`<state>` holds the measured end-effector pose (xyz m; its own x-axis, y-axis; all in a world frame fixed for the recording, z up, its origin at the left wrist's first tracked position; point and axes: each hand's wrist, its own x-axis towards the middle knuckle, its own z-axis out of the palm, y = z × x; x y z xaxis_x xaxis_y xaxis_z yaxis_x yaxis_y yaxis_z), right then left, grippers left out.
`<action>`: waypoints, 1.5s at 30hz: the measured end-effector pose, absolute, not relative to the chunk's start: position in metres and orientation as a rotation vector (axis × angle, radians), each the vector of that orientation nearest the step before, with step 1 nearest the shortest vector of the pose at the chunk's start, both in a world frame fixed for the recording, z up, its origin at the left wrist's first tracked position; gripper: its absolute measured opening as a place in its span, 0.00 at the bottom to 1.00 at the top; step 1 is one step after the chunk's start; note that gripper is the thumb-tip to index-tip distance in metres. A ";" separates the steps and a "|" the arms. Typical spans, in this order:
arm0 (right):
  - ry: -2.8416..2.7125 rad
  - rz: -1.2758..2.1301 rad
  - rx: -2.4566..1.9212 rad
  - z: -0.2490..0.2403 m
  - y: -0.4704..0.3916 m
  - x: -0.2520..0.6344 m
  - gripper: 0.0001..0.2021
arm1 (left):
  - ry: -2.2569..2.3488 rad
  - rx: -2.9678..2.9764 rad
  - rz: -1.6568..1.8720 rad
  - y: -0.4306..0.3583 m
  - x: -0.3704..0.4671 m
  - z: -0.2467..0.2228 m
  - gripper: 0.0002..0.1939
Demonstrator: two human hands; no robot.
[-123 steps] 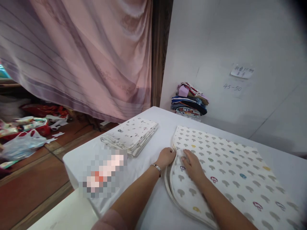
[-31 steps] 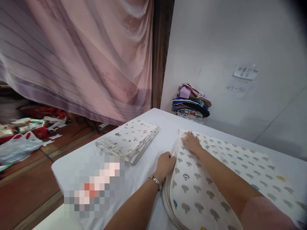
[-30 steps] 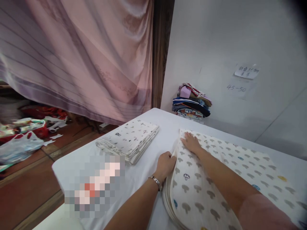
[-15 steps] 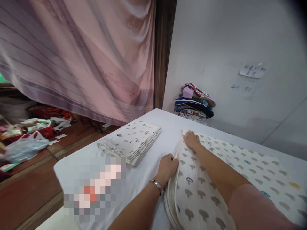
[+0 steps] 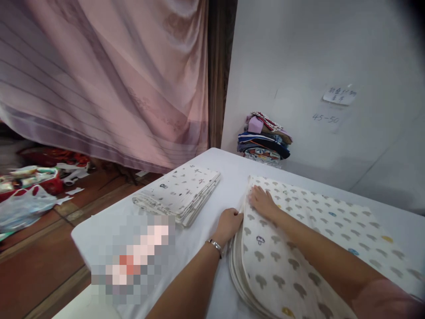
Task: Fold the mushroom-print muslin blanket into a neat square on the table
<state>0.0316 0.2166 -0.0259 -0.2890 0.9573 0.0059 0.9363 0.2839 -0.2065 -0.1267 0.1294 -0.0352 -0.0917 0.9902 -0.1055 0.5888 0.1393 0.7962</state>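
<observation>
A layered white cloth point(image 5: 279, 261) printed with grey mushroom shapes lies over the right side of the table, its rounded left edge showing several layers. At that left edge my left hand point(image 5: 229, 226), with a silver bracelet at the wrist, is closed with thumb and fingers on the cloth's border. My right hand point(image 5: 262, 201) rests flat on top of the same cloth near its far left corner, fingers stretched out. Left of both hands sits a folded stack of white printed cloth point(image 5: 179, 188), apart from them.
The white table point(image 5: 229, 166) has its far corner near the wall. A pile of folded fabrics point(image 5: 264, 137) stands behind it. Pink curtains point(image 5: 133, 79) hang at the left. On the floor are a red basket point(image 5: 49, 179) and a plastic bag point(image 5: 26, 210). A blurred patch covers the table's near left.
My right hand has slid slightly nearer along the cloth and its fingers have flattened. My left hand stays at the cloth's edge. The view has shifted a little.
</observation>
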 end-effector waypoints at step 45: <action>-1.981 0.622 -0.943 -0.050 0.131 0.010 0.24 | 1.505 1.349 0.889 0.134 -0.134 -0.031 0.18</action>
<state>0.0097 0.1313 -0.0503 -0.3692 0.8002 0.4727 0.3867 0.5948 -0.7048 -0.1335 0.1342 -0.0312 0.0007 0.9878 -0.1556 0.3408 0.1460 0.9287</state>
